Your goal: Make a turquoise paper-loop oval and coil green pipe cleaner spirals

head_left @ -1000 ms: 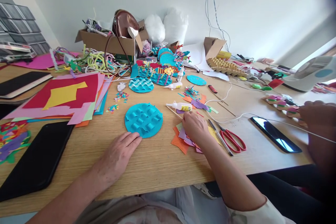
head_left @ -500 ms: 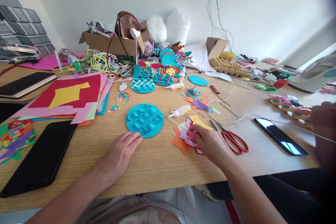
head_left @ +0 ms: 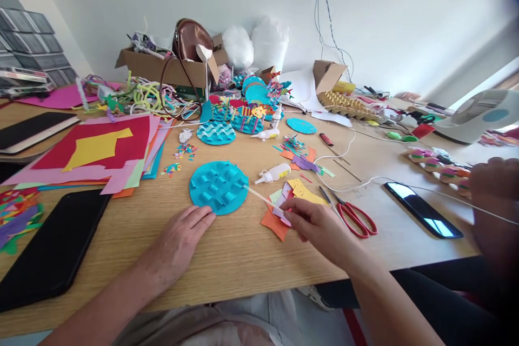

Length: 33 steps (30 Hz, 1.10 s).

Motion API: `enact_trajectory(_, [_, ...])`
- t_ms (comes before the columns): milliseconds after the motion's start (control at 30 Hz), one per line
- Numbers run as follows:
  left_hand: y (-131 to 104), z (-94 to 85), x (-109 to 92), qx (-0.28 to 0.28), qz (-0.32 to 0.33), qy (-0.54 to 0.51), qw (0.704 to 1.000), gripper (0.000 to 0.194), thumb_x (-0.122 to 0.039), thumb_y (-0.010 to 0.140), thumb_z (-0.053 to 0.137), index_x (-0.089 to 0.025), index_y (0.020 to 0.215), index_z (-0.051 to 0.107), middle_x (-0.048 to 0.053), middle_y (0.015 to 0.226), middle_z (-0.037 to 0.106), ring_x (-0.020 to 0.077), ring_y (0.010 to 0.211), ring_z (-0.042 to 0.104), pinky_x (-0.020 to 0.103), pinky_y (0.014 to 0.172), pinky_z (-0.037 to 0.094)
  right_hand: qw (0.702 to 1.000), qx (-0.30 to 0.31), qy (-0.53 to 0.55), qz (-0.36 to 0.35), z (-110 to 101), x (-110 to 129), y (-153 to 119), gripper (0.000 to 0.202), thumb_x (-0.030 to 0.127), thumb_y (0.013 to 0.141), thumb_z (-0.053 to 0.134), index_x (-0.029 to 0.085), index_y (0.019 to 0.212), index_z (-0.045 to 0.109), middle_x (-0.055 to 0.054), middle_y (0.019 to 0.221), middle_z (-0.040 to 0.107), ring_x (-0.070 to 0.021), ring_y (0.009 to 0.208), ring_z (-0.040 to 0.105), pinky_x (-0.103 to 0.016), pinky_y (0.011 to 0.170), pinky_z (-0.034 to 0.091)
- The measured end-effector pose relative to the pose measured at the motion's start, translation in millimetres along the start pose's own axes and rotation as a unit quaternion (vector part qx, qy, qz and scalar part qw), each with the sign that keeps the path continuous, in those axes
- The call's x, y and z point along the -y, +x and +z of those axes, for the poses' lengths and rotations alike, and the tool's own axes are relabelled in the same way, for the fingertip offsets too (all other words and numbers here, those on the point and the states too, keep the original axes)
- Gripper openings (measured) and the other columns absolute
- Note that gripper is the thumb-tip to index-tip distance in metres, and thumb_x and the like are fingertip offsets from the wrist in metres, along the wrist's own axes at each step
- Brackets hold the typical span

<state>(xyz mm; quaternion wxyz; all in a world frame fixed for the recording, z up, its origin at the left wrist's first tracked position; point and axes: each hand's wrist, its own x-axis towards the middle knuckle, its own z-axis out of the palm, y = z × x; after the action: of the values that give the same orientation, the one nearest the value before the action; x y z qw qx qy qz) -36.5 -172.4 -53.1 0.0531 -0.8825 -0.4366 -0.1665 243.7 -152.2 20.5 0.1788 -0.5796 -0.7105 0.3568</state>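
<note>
A round blue foam-like disc [head_left: 219, 206] with raised curled strips lies before me. My left hand [head_left: 178, 235] rests flat on the table, its fingertips at the disc's near edge. In my right hand [head_left: 310, 219], thumb and fingers pinch a thin pale stick [head_left: 261, 196]. The stick's far tip reaches the disc's right edge; whether it touches a strip I cannot tell. Under and beside that hand lie coloured paper scraps [head_left: 278, 221]. Beyond them a white glue bottle [head_left: 278, 172] lies on its side. Red-handled scissors [head_left: 357, 219] are to the right of my hand.
Stacked coloured paper [head_left: 101, 146] and a black phone [head_left: 60, 248] lie left. Small paper bits [head_left: 185, 151] and finished-looking blue pieces [head_left: 216, 133] stand farther back. At right are another phone [head_left: 421, 210], a white cable [head_left: 357, 186] and another person's hand [head_left: 492, 184].
My right hand has moved slightly, and its stick has swung left from beside the glue bottle to the disc's right edge. My left hand stays at the disc. The view shifted a little.
</note>
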Motion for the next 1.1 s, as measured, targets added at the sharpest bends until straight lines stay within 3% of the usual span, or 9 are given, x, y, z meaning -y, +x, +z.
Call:
enact_trajectory(133, [1,-1.2,-1,0.003,-0.007,-0.010,1.000,0.045,0.001,0.080,0.031,-0.013,0.113,0.059,0.009,0.114,0.061,0.0198,0.105,0.053,0.036,0.091,0.047,0.993,-0.009,-0.113,-0.040,20,12,-12,0.018,0.020,0.081,0.041,0.020,0.072,0.057,0.003,0.057,0.053,-0.0100,0.052,0.047,-0.021,0.050,0.030])
enact_trajectory(300, [2,-2.1,-3,0.005,0.002,0.002,1.000,0.043,0.000,0.082,0.031,-0.010,0.113,0.058,0.012,0.113,0.061,0.0217,0.103,0.053,0.039,0.089,0.049,0.987,-0.026,-0.152,-0.054,39,13,-7,0.022,0.017,0.081,0.040,0.020,0.076,0.061,0.001,0.065,0.062,-0.0110,0.058,0.052,-0.021,0.053,0.031])
enact_trajectory(533, [2,0.0,-3,0.000,-0.002,0.010,1.000,0.042,-0.001,0.084,0.031,-0.011,0.113,0.058,0.011,0.113,0.061,0.0209,0.103,0.053,0.039,0.089,0.049,0.983,-0.001,-0.182,-0.033,44,19,-4,0.026,0.016,0.082,0.039,0.020,0.077,0.064,-0.001,0.064,0.063,-0.0115,0.055,0.052,-0.021,0.050,0.030])
enact_trajectory(867, [3,-2.7,-3,0.009,-0.016,-0.026,0.999,0.042,-0.001,0.084,0.032,-0.013,0.114,0.058,0.010,0.114,0.061,0.0203,0.105,0.052,0.038,0.091,0.048,0.980,0.020,-0.199,-0.019,54,24,2,0.026,0.016,0.085,0.039,0.018,0.081,0.064,-0.004,0.075,0.067,-0.0155,0.068,0.060,-0.023,0.057,0.034])
enact_trajectory(1100, [3,-2.3,-3,0.010,-0.011,-0.022,1.000,0.039,-0.002,0.085,0.033,-0.011,0.113,0.058,0.010,0.113,0.061,0.0199,0.105,0.051,0.036,0.091,0.047,0.979,0.014,-0.196,-0.048,59,22,3,0.024,0.014,0.085,0.039,0.019,0.081,0.063,-0.004,0.074,0.067,-0.0149,0.067,0.060,-0.022,0.057,0.034])
